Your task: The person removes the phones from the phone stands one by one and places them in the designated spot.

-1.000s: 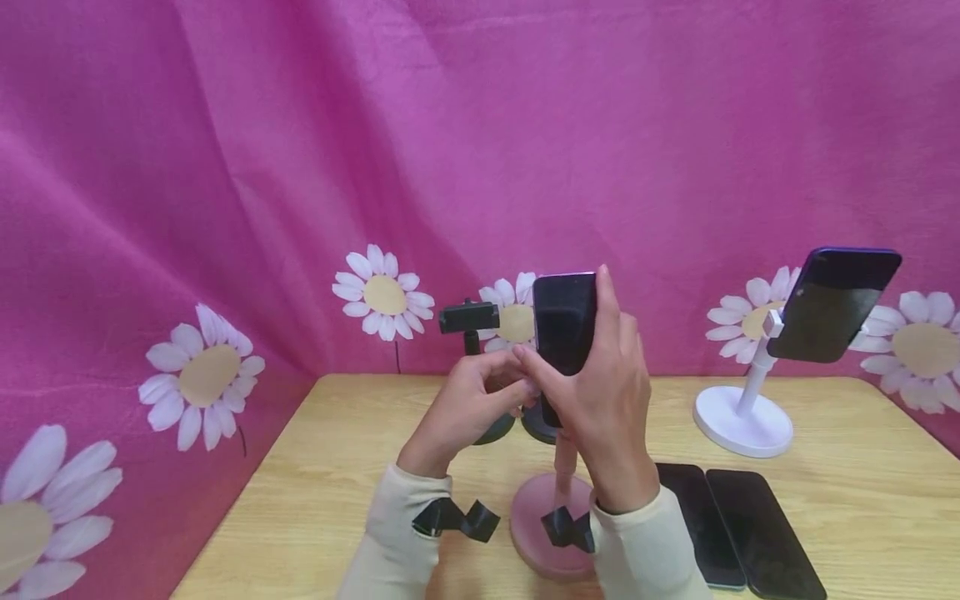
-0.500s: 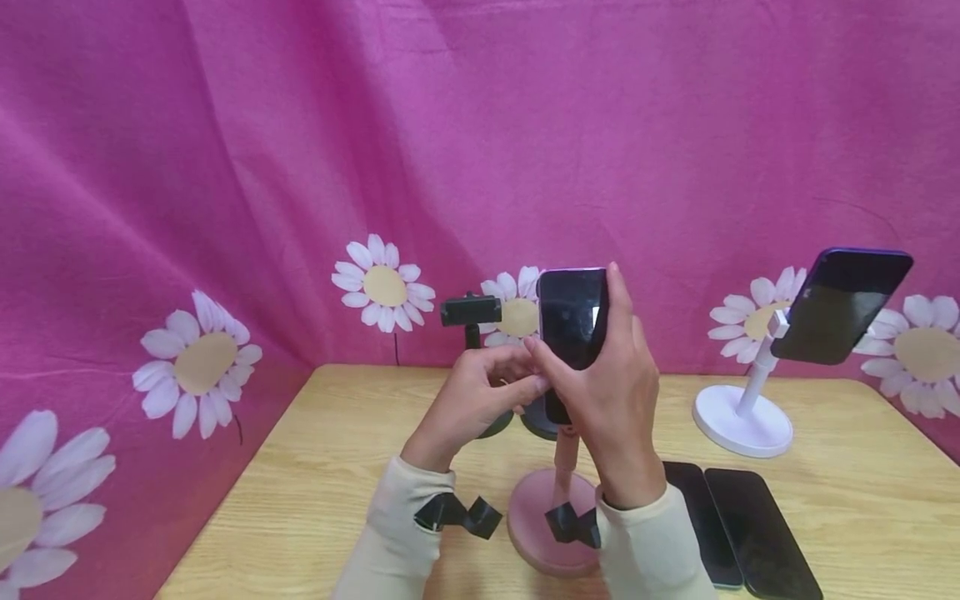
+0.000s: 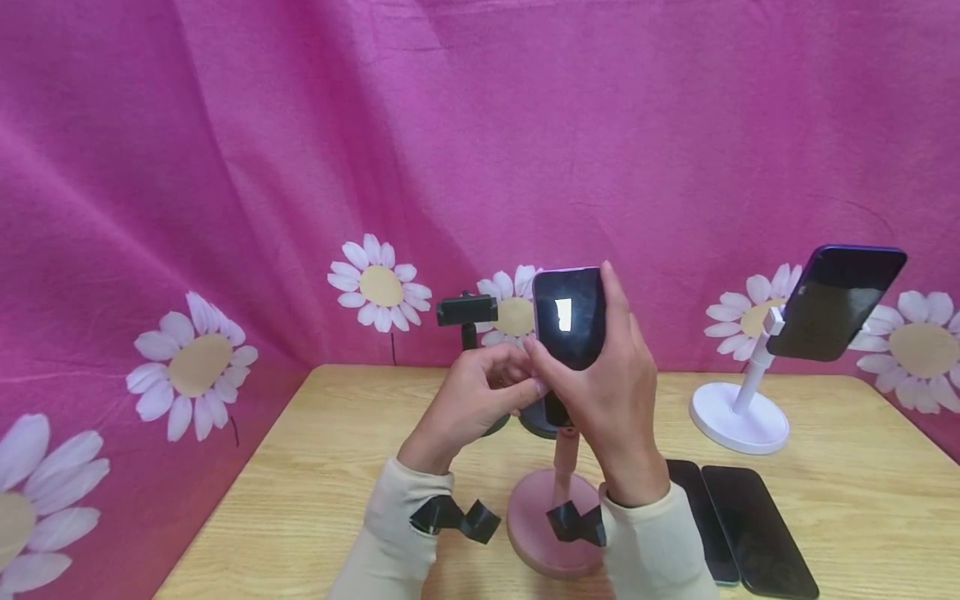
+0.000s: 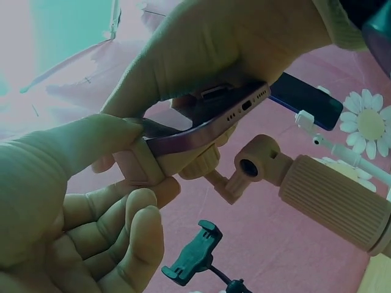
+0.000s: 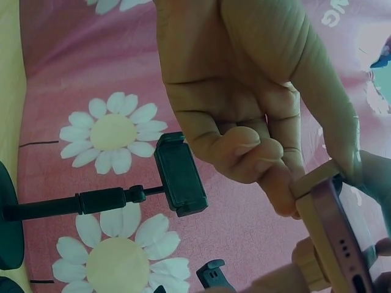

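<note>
A black-screened phone (image 3: pixel 570 333) with a purplish edge stands upright at the top of a pink phone stand (image 3: pixel 551 533). My right hand (image 3: pixel 622 392) grips the phone, its fingers along the right edge and its thumb across the lower front. In the left wrist view, my left hand (image 4: pixel 36 165) pinches the end of the stand's clamp (image 4: pixel 137 163) between thumb and fingers at the phone's side. The phone's bottom edge (image 4: pixel 208 129), with its charging port, rests against the clamp. Both thumbs meet near the clamp's end. The phone's back is mostly hidden.
To the right, a white phone stand (image 3: pixel 742 417) holds another dark phone (image 3: pixel 836 304). Two phones lie side by side at the front right, one (image 3: pixel 761 533) outermost. Behind my left hand is a black phone stand (image 3: pixel 467 311); another black base (image 3: pixel 538 419) shows beside it.
A white reflection has appeared on the phone's screen, and the phone's angle has shifted slightly. Both hands keep nearly the same hold. The head view has moved a little.
</note>
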{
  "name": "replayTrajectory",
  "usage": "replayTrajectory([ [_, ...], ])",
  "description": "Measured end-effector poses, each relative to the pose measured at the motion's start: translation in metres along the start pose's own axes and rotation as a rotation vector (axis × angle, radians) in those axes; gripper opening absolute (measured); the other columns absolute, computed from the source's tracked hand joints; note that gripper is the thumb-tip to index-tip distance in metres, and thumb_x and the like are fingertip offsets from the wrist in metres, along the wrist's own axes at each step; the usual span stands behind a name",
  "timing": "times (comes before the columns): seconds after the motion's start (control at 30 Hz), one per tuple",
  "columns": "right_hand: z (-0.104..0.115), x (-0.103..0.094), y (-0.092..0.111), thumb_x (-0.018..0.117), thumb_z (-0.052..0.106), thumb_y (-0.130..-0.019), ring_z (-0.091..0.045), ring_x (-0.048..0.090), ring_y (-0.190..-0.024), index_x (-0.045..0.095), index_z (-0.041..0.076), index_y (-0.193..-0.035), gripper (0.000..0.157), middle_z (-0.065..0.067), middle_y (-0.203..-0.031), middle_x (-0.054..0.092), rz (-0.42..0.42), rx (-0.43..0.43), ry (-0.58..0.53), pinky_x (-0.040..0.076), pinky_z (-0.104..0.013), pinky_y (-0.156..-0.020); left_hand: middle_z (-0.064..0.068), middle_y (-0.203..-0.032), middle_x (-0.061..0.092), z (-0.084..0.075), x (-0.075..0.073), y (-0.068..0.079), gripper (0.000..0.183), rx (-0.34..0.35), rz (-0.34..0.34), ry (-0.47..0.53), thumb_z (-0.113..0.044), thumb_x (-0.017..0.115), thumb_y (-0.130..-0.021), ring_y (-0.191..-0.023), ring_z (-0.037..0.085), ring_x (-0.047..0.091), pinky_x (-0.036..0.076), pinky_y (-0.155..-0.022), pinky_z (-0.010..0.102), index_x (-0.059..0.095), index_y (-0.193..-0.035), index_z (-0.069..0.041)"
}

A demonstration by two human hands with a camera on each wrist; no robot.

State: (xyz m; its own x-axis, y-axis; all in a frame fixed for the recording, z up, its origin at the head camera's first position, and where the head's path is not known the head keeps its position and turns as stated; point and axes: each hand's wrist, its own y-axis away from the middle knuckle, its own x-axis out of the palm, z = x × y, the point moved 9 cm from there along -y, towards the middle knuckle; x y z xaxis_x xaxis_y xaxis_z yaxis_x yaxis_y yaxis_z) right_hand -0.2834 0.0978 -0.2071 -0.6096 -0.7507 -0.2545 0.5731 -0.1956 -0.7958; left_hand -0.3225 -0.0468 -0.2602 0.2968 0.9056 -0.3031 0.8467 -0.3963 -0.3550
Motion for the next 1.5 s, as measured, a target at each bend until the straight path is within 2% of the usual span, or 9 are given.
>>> replayTrajectory([
  [0.23,0.003,0.0,0.001,0.085,0.032,-0.07,-0.026,0.058,-0.09,0.031,0.019,-0.152,0.098,-0.018,-0.118,0.06,-0.017,-0.023,-0.013,0.05,-0.041,-0.067,0.003,-0.083,0.068,-0.002,-0.002,0.0,0.016,-0.006,-0.008,-0.043,-0.022,0.072,-0.086,-0.077,0.023,0.061,0.05,-0.071,0.036,0.069,-0.099,-0.013],
  [0.37,0.005,0.0,0.0,0.085,0.03,-0.07,-0.025,0.058,-0.087,0.031,0.018,-0.151,0.098,-0.018,-0.114,0.06,-0.032,-0.04,-0.032,0.053,-0.041,-0.066,0.003,-0.081,0.068,-0.006,-0.008,0.001,0.015,-0.001,-0.027,-0.071,-0.02,0.072,-0.085,-0.074,0.023,0.061,0.052,-0.067,0.035,0.069,-0.097,-0.011],
  [0.53,0.007,-0.001,-0.002,0.084,0.031,-0.07,-0.024,0.057,-0.084,0.032,0.017,-0.151,0.098,-0.018,-0.11,0.061,-0.049,-0.054,-0.039,0.051,-0.04,-0.063,0.005,-0.081,0.068,-0.007,-0.017,0.002,0.014,-0.04,-0.04,-0.065,-0.017,0.072,-0.085,-0.07,0.023,0.061,0.056,-0.063,0.036,0.068,-0.095,-0.009],
  [0.73,0.006,-0.002,-0.002,0.084,0.032,-0.069,-0.024,0.056,-0.082,0.033,0.017,-0.151,0.098,-0.018,-0.108,0.061,-0.057,-0.053,-0.047,0.049,-0.039,-0.062,0.007,-0.082,0.068,-0.005,-0.016,0.002,0.015,-0.053,-0.024,-0.051,-0.017,0.072,-0.085,-0.07,0.023,0.062,0.056,-0.063,0.036,0.068,-0.095,-0.008],
  [0.83,0.004,-0.002,-0.002,0.085,0.03,-0.069,-0.023,0.057,-0.085,0.033,0.018,-0.151,0.098,-0.016,-0.109,0.061,-0.047,-0.045,-0.07,0.052,-0.038,-0.064,0.007,-0.082,0.068,-0.005,-0.015,0.002,0.016,-0.052,-0.019,-0.039,-0.017,0.072,-0.085,-0.071,0.023,0.062,0.057,-0.063,0.036,0.068,-0.096,-0.007],
  [0.93,0.002,-0.003,-0.002,0.086,0.027,-0.069,-0.02,0.058,-0.092,0.032,0.022,-0.151,0.098,-0.012,-0.118,0.06,-0.02,-0.022,-0.116,0.054,-0.037,-0.07,0.008,-0.082,0.068,-0.004,-0.014,0.002,0.016,-0.051,-0.011,-0.03,-0.016,0.072,-0.085,-0.071,0.022,0.062,0.057,-0.065,0.04,0.068,-0.097,-0.006],
  [1.1,-0.004,-0.003,-0.002,0.086,0.023,-0.07,-0.016,0.058,-0.1,0.032,0.035,-0.149,0.096,0.001,-0.131,0.058,0.043,0.084,-0.25,0.052,-0.032,-0.078,0.008,-0.083,0.068,-0.003,-0.013,0.002,0.015,-0.054,-0.001,-0.017,-0.015,0.072,-0.086,-0.071,0.022,0.061,0.056,-0.068,0.048,0.068,-0.097,-0.006],
  [1.23,-0.006,-0.003,-0.001,0.085,0.021,-0.071,-0.015,0.058,-0.102,0.032,0.037,-0.148,0.094,0.005,-0.134,0.056,0.071,0.131,-0.3,0.052,-0.028,-0.079,0.008,-0.083,0.067,-0.002,-0.013,0.004,0.016,-0.067,0.0,-0.021,-0.017,0.073,-0.086,-0.068,0.022,0.06,0.057,-0.067,0.043,0.068,-0.098,-0.007],
  [1.5,0.0,-0.003,0.001,0.084,0.02,-0.072,-0.014,0.059,-0.104,0.034,0.035,-0.148,0.092,0.006,-0.134,0.056,0.064,0.115,-0.289,0.051,-0.025,-0.082,0.01,-0.083,0.069,-0.003,-0.009,0.005,0.021,-0.066,-0.005,-0.044,-0.022,0.074,-0.086,-0.07,0.022,0.065,0.055,-0.067,0.036,0.067,-0.099,-0.007],
])
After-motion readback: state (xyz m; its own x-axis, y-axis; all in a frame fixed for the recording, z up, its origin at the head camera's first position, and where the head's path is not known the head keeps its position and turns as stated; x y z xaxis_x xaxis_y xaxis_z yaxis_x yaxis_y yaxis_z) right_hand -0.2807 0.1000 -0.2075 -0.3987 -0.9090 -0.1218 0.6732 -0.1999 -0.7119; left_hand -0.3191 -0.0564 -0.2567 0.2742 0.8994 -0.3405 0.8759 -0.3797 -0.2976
